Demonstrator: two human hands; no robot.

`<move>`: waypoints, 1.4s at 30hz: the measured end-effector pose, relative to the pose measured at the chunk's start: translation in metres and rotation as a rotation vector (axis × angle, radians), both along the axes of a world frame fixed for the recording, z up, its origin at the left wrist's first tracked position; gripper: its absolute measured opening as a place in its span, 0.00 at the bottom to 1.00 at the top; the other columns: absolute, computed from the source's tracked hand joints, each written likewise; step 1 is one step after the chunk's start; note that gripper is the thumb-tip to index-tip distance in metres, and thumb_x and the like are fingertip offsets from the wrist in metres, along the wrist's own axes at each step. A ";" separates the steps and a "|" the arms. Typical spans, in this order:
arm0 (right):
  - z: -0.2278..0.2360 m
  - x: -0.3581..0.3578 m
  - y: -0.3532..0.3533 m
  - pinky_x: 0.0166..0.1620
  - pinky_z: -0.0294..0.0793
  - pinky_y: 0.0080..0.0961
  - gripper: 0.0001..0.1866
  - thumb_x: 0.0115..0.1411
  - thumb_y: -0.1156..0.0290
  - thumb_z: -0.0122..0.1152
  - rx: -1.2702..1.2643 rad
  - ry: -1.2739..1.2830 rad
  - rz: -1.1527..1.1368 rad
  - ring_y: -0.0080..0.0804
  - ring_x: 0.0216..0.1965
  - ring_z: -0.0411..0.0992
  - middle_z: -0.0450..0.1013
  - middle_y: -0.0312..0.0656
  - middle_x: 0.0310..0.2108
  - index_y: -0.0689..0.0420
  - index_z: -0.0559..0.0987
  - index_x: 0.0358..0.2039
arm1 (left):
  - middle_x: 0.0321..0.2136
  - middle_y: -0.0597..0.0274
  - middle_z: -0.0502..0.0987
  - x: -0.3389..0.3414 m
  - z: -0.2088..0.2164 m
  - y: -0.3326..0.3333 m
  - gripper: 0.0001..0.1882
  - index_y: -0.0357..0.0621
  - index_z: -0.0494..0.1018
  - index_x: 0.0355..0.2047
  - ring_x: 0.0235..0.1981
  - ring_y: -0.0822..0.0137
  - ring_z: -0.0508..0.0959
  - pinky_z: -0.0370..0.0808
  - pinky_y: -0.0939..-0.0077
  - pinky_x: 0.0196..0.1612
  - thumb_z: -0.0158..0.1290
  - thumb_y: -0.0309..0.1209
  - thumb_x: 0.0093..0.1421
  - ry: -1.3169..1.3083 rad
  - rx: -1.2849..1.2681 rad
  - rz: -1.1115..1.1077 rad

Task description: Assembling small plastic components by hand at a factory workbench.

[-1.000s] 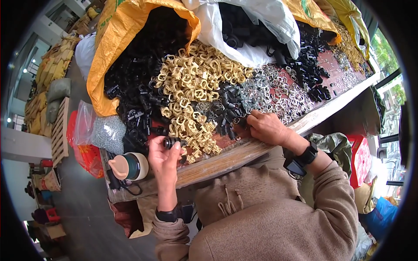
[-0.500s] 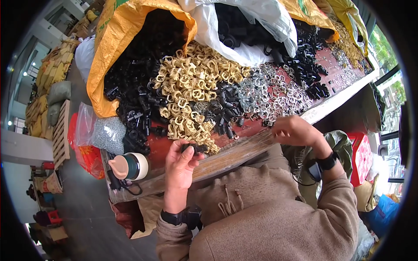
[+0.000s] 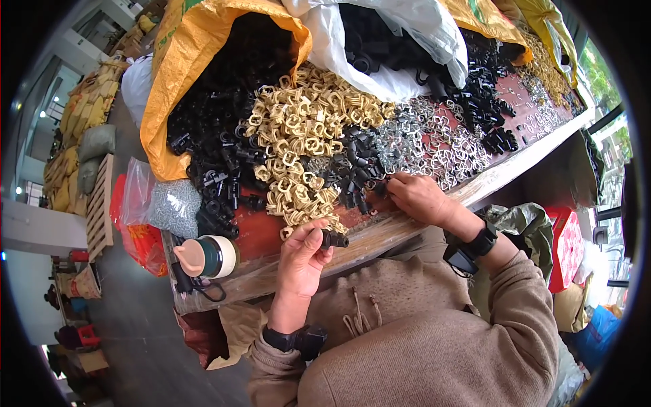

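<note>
My left hand (image 3: 303, 261) pinches a black plastic pipe fitting (image 3: 335, 239) between thumb and fingers, just above the table's front edge. To its right, my right hand (image 3: 418, 198) rests at the near side of a pile of small black cylindrical pieces (image 3: 357, 169), its fingers curled together. A dark piece shows at those fingertips, but whether it is gripped is hidden. Beyond the left hand spreads a heap of cream-coloured plastic clips (image 3: 298, 136). Silver metal rings (image 3: 451, 146) and small screws (image 3: 405, 139) lie beyond the right hand.
Orange (image 3: 159, 88) and white (image 3: 380, 85) woven sacks spill black fittings (image 3: 220, 152) onto the red table. At the left stand a cup with a pink lid (image 3: 192, 258) and a clear bag of small grey parts (image 3: 174, 207). A worn wooden edge (image 3: 380, 237) borders the table in front.
My right hand has come down and left onto the small black pieces. My left hand has shifted slightly right, with the fitting now turned so that its end points right.
</note>
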State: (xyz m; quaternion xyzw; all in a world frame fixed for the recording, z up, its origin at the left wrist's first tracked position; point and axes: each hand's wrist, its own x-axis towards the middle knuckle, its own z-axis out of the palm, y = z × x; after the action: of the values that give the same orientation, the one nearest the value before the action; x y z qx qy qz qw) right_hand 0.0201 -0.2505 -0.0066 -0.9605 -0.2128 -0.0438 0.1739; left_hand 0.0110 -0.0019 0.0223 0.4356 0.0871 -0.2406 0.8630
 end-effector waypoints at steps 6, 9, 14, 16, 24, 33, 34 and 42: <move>-0.002 0.000 0.001 0.24 0.70 0.31 0.07 0.48 0.70 0.50 -0.016 -0.003 0.021 0.41 0.22 0.69 0.65 0.44 0.23 0.60 0.66 0.22 | 0.28 0.60 0.72 0.001 -0.015 0.005 0.13 0.39 0.67 0.37 0.25 0.70 0.73 0.71 0.85 0.26 0.50 0.31 0.52 0.046 -0.088 -0.109; -0.004 -0.002 -0.002 0.22 0.67 0.31 0.04 0.45 0.75 0.49 0.083 -0.064 0.038 0.40 0.21 0.66 0.62 0.42 0.22 0.59 0.65 0.21 | 0.29 0.59 0.73 0.002 -0.011 0.000 0.12 0.39 0.67 0.37 0.28 0.69 0.75 0.73 0.84 0.28 0.49 0.31 0.53 0.062 -0.100 -0.113; -0.004 -0.002 -0.002 0.21 0.67 0.31 0.04 0.45 0.75 0.50 0.070 -0.049 0.030 0.40 0.20 0.66 0.62 0.42 0.21 0.59 0.65 0.21 | 0.31 0.57 0.73 0.001 -0.007 -0.006 0.13 0.39 0.66 0.39 0.29 0.68 0.75 0.73 0.83 0.30 0.46 0.32 0.55 0.085 -0.098 -0.132; -0.006 -0.003 -0.002 0.21 0.67 0.31 0.04 0.45 0.75 0.50 0.078 -0.076 0.029 0.39 0.20 0.66 0.62 0.42 0.21 0.59 0.65 0.21 | 0.31 0.56 0.73 0.000 -0.007 -0.006 0.13 0.39 0.66 0.40 0.29 0.68 0.74 0.72 0.83 0.30 0.45 0.32 0.55 0.083 -0.094 -0.139; -0.007 -0.003 -0.001 0.21 0.69 0.30 0.04 0.45 0.74 0.50 0.067 -0.110 0.031 0.38 0.20 0.68 0.63 0.42 0.21 0.59 0.66 0.21 | 0.36 0.52 0.71 -0.001 -0.010 -0.006 0.18 0.39 0.62 0.46 0.28 0.69 0.72 0.70 0.81 0.31 0.44 0.31 0.56 0.091 -0.077 -0.209; -0.012 -0.002 -0.002 0.21 0.69 0.29 0.04 0.44 0.74 0.49 0.046 -0.133 0.042 0.37 0.19 0.68 0.63 0.42 0.20 0.60 0.65 0.19 | 0.36 0.51 0.71 -0.001 -0.004 -0.011 0.18 0.35 0.61 0.46 0.32 0.66 0.73 0.72 0.81 0.34 0.43 0.30 0.55 0.099 -0.051 -0.236; -0.012 -0.002 -0.002 0.21 0.69 0.29 0.04 0.44 0.74 0.49 0.046 -0.133 0.043 0.37 0.19 0.68 0.63 0.42 0.20 0.60 0.65 0.19 | 0.36 0.51 0.71 0.000 -0.004 -0.011 0.18 0.34 0.61 0.46 0.33 0.65 0.73 0.72 0.81 0.35 0.43 0.30 0.56 0.102 -0.051 -0.238; -0.015 -0.001 -0.002 0.21 0.69 0.29 0.03 0.44 0.75 0.48 0.079 -0.141 0.047 0.38 0.20 0.68 0.63 0.42 0.21 0.60 0.65 0.19 | 0.35 0.51 0.71 0.000 -0.009 -0.013 0.17 0.33 0.62 0.44 0.33 0.65 0.74 0.72 0.81 0.35 0.43 0.29 0.55 0.121 -0.063 -0.229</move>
State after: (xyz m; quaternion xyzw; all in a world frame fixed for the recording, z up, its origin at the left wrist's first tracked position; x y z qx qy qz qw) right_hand 0.0193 -0.2529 -0.0217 -0.9421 -0.2453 -0.1155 0.1972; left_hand 0.0113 -0.0144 0.0134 0.4003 0.0810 -0.3659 0.8363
